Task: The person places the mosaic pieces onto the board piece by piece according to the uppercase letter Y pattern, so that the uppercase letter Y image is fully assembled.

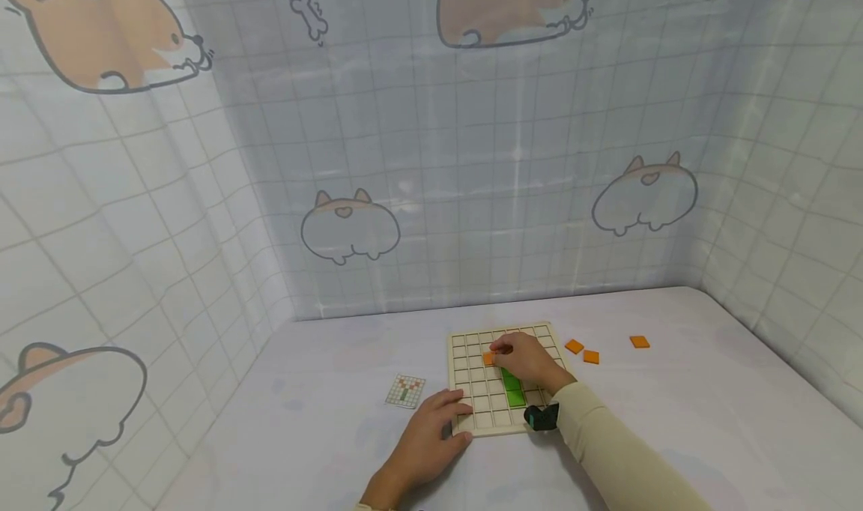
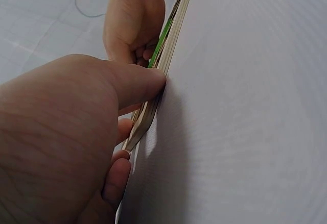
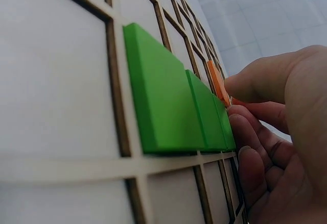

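Observation:
A wooden grid board lies flat on the table, with several green tiles in a line of its cells. Near the top of that green line, an orange tile sits at my right hand's fingertips. My right hand reaches over the board and pinches orange tile between thumb and index finger; the fingers partly hide it. At the board's near left corner rests my left hand, its thumb against the front edge and its fingers extended at the left side.
A small pattern card with a coloured grid lies left of the board. Two loose orange tiles lie beyond its right side, and another orange tile farther right. Patterned cloth walls enclose the table's back and sides.

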Available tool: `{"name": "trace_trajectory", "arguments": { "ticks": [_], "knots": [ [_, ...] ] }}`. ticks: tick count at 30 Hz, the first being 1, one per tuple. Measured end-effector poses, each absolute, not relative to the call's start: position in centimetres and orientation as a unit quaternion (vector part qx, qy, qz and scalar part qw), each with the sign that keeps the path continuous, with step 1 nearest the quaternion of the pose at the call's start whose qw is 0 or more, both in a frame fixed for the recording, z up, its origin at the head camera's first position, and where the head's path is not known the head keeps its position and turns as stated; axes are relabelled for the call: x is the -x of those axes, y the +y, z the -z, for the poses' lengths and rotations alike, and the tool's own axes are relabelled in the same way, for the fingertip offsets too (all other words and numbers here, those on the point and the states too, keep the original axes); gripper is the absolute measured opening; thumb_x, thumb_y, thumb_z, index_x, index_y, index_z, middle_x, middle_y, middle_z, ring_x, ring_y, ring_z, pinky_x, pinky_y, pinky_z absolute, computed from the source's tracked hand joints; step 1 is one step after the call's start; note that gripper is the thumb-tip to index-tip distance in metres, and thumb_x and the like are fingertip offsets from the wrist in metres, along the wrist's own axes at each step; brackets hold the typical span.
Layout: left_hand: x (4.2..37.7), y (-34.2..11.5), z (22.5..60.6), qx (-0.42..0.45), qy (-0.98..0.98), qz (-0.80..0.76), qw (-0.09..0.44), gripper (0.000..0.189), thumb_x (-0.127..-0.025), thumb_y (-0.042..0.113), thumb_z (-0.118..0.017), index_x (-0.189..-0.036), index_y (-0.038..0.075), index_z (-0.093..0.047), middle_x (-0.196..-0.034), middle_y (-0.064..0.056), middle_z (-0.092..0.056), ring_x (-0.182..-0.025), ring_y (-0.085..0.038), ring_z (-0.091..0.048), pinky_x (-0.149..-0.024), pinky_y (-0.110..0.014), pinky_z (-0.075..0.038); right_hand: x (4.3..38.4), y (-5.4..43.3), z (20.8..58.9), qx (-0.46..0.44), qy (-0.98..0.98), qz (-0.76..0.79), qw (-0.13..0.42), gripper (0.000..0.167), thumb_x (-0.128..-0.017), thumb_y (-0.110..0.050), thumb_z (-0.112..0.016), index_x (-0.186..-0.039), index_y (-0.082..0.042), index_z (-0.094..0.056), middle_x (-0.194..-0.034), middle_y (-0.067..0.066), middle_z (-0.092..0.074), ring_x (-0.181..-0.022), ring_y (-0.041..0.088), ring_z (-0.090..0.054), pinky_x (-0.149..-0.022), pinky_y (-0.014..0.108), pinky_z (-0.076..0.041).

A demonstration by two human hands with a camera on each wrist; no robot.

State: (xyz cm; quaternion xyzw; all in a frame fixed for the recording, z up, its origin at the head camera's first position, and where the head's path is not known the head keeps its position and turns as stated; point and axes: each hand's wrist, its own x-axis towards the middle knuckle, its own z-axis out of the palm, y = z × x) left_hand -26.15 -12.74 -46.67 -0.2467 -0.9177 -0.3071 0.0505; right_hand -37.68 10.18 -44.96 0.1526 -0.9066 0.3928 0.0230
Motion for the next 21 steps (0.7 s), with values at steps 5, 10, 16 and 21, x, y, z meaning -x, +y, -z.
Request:
{"name": "trace_trajectory", "arguments": {
  "ticks": [5,10,16,21],
  "knots": [
    [26.2,-12.7,46.7,0.25,-0.917,0.306,0.052,0.033,-0.092,0.029,-0.067,-0.123,0.018,-0.07,-0.143,-0.002,-0.054,-0.137,-0.028,-0.044,-0.112,-0.054,-0.035,37.8,10.3,45.1,-0.145,-0.908,-0.393,0.018,0.02,-0.092,-0.015,-0.071,-0.111,-0.009,-0.074,-0.099,-0.002,-0.067,-0.094,0.016,-0.061,-0.089,0.041,-0.053],
    [26.3,-12.7,46.9,0.248,-0.919,0.304,0.051,0.033,-0.092,0.03,-0.067,-0.123,0.02,-0.07,-0.144,-0.001,-0.054,-0.137,-0.027,-0.044,-0.112,-0.053,-0.036,38.0,11.0,44.7,-0.135,-0.887,-0.443,-0.013,0.024,-0.096,-0.02,-0.065,-0.118,-0.011,-0.072,-0.108,-0.001,-0.067,-0.1,0.017,-0.061,-0.09,0.042,-0.053],
    [26.3,-12.7,47.0,0.244,-0.919,0.304,0.054,0.032,-0.091,0.03,-0.069,-0.122,0.019,-0.07,-0.143,-0.001,-0.055,-0.136,-0.028,-0.045,-0.112,-0.053,-0.036,38.0,13.1,44.4,-0.09,-0.807,-0.582,-0.04,0.035,-0.1,-0.021,-0.061,-0.129,-0.004,-0.065,-0.11,0.012,-0.069,-0.092,0.023,-0.065,-0.077,0.034,-0.057],
    [26.3,-12.8,47.0,0.235,-0.92,0.309,0.044,0.033,-0.092,0.031,-0.068,-0.123,0.021,-0.07,-0.145,0.0,-0.053,-0.138,-0.027,-0.043,-0.113,-0.052,-0.034,37.8,15.1,44.3,-0.068,-0.778,-0.624,-0.014,0.037,-0.102,-0.024,-0.06,-0.13,0.0,-0.062,-0.113,0.018,-0.068,-0.095,0.026,-0.064,-0.078,0.032,-0.057]
  ]
}}
